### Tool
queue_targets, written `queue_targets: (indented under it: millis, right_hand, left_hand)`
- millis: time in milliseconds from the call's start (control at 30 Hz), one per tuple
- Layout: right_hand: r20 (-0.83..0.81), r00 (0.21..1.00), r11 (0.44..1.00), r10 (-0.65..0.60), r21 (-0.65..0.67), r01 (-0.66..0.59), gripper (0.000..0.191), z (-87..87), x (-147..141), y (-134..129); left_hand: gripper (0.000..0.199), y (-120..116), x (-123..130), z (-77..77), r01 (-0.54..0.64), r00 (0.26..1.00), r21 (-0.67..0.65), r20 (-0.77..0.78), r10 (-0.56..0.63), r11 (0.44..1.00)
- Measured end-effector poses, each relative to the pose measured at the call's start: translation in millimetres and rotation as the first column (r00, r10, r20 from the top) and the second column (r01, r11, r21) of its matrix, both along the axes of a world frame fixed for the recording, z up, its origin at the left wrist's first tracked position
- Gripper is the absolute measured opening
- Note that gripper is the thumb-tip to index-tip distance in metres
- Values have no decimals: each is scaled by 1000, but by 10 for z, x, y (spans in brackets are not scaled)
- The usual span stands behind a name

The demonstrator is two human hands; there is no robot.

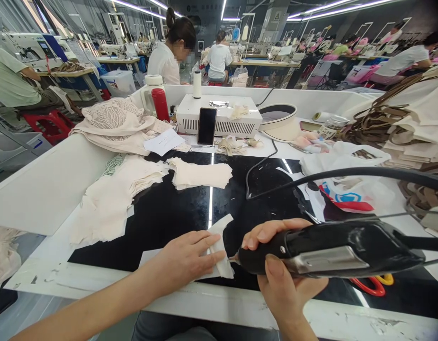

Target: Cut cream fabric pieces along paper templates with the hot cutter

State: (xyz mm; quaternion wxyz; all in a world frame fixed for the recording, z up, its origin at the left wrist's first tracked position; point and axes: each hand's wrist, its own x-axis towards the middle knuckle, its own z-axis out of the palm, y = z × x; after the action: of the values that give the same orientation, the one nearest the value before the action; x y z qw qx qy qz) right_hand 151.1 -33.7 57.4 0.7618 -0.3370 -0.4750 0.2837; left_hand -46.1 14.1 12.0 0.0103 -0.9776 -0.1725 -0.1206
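Observation:
My left hand [190, 258] grips a small folded cream fabric piece [222, 246], fingers over it and close together. Beneath that hand, part of a white sheet [151, 255] lies on the black work surface [190, 213]. My right hand [282, 274] is wrapped round a black corded handheld tool [328, 251] with a silver lever along its side. Its thin metal tip points left at the fabric's edge; whether it touches is hard to tell. A stack of cream pieces [201, 174] lies farther back, and a larger cream stack [108, 199] to the left.
Scissors with red and yellow handles [373, 285] lie under the tool. Its thick cable [375, 171] arches across the right side. At the back stand a white vented box [236, 118], a phone [207, 126] and a red bottle [160, 105]. A plastic bag [346, 166] lies right.

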Motion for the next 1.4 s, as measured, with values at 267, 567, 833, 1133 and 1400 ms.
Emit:
queue_targets:
  millis: [267, 567, 833, 1133, 1400]
  right_hand:
    - [4, 1000, 1000, -11, -20, 12, 31, 10, 2, -10]
    - [-6, 1000, 1000, -13, -15, 13, 31, -16, 1, -11]
    - [-42, 999, 999, -32, -20, 31, 32, 17, 27, 37]
    - [-71, 997, 1000, -26, -13, 25, 30, 33, -1, 145]
    - [-58, 998, 997, -36, -63, 32, 25, 33, -23, 176]
  left_hand:
    - [31, -13, 34, 47, -2, 1000, 38, -3, 2, 999]
    - [28, 0, 34, 97, 20, 999, 53, 34, -22, 998]
    - [32, 2, 22, 78, 18, 999, 54, 27, -19, 998]
    - [32, -15, 32, 91, 4, 1000, 45, 31, -6, 999]
    - [27, -10, 41, 78, -4, 998, 8, 69, 4, 1000]
